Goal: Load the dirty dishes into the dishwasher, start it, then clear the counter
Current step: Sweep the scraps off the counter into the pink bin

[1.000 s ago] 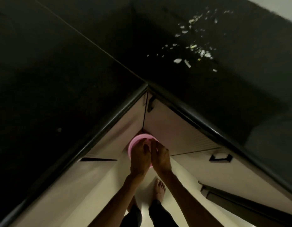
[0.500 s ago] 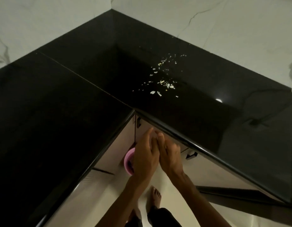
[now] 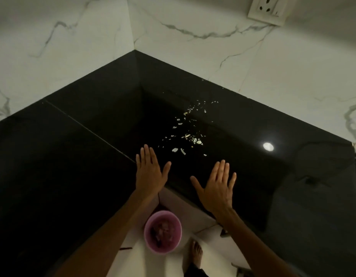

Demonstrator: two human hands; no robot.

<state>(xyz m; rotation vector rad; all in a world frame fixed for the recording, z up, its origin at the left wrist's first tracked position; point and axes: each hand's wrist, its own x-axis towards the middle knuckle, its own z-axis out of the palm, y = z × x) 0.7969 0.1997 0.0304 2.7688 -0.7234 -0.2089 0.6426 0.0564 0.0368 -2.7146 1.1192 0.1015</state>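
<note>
— Where do the scraps [image 3: 188, 128] lie?

— Scattered on the black table [image 3: 73, 156], toward its back corner, just beyond both hands. The left hand [image 3: 150, 171] and right hand [image 3: 218, 185] are flat with straight fingers, holding nothing, near the table's inner front edge.

— How would they handle?

— Light, thin, loose flakes, I judge; pinching each one is slow. On that glossy top they should slide, so sweep them with a hand's edge toward the front edge.

— Into what?

— The pink bin [image 3: 163, 231] on the floor, below that inner corner.
</note>
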